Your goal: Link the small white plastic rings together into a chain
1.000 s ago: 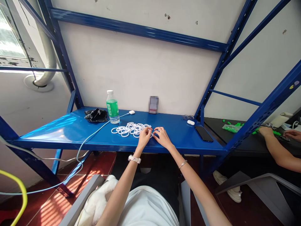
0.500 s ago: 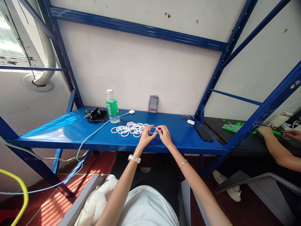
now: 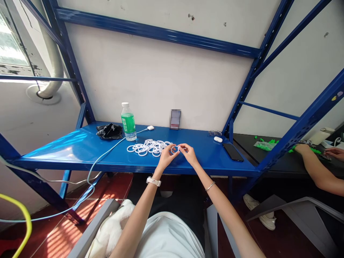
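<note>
Between my two hands is a white ring (image 3: 174, 152), held just above the front part of the blue table (image 3: 200, 150). Fingers and thumb of my left hand (image 3: 167, 154) close on its left side. My right hand (image 3: 188, 153) pinches the ring's right side with its fingertips. A loose pile of several more white rings (image 3: 147, 147) lies on the table, right beside my left hand. The fingers cover parts of the held ring, so its full outline is hidden.
Behind the pile stand a water bottle (image 3: 129, 122) and a crumpled black bag (image 3: 109, 131). A white cable (image 3: 107, 149) crosses the table. To the right lie a phone (image 3: 232, 152), a white case (image 3: 218, 139) and glasses (image 3: 215, 133). A co-worker's arm (image 3: 314, 166) is at the far right.
My right hand has shifted slightly left, closer to my left hand, with its fingertips on the ring. The pile looks the same.
</note>
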{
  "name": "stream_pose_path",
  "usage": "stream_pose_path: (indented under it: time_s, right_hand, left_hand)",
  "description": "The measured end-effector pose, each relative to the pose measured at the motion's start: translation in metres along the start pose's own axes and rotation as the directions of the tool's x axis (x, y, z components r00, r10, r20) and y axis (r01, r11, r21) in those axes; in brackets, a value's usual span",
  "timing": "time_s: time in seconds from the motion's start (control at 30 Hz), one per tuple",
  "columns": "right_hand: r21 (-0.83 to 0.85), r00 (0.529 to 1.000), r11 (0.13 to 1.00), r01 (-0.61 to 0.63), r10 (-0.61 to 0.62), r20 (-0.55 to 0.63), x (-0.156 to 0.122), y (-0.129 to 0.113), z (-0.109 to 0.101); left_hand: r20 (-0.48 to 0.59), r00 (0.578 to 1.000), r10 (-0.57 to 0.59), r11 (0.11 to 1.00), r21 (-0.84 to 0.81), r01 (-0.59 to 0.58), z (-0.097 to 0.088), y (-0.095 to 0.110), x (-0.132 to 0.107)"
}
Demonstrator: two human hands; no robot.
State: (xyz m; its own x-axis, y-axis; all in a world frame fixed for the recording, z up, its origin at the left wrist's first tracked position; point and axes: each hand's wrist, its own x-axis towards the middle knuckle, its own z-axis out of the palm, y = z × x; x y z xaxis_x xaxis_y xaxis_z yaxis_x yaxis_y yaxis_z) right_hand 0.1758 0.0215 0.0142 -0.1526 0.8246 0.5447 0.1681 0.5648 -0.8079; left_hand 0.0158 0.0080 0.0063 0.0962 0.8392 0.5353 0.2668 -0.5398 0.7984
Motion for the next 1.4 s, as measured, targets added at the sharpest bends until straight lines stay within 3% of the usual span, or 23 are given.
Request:
stream_pose_path:
  time_s: [0.27, 0.83, 0.97, 1.17, 1.4]
  right_hand:
    - [0.121, 0.996, 0.988, -0.093, 0.094, 0.003, 0.001, 0.001, -0.002]
    - [0.266, 0.987, 0.952, -0.154, 0.161, -0.007, 0.002, 0.001, -0.004]
    - [0.262, 0.982, 0.947, -0.187, 0.188, 0.023, 0.002, 0.002, -0.004]
    - [0.258, 0.985, 0.953, -0.159, 0.134, 0.112, 0.000, -0.001, -0.003]
    - [0.215, 0.984, 0.964, -0.156, 0.134, 0.114, 0.000, 0.002, -0.001]
  left_hand:
    - [0.005, 1.000, 0.003, 1.000, -0.014, -0.003, 0.000, 0.000, 0.000]
    - [0.048, 0.999, 0.006, 1.000, -0.016, -0.006, 0.000, 0.003, -0.001]
    - [0.043, 0.999, -0.023, 1.000, -0.005, 0.023, -0.001, 0.008, -0.002]
    - [0.106, 0.991, -0.084, 0.994, -0.062, 0.090, -0.002, 0.012, -0.004]
    - [0.103, 0.989, -0.110, 0.991, -0.069, 0.117, -0.002, 0.007, -0.003]
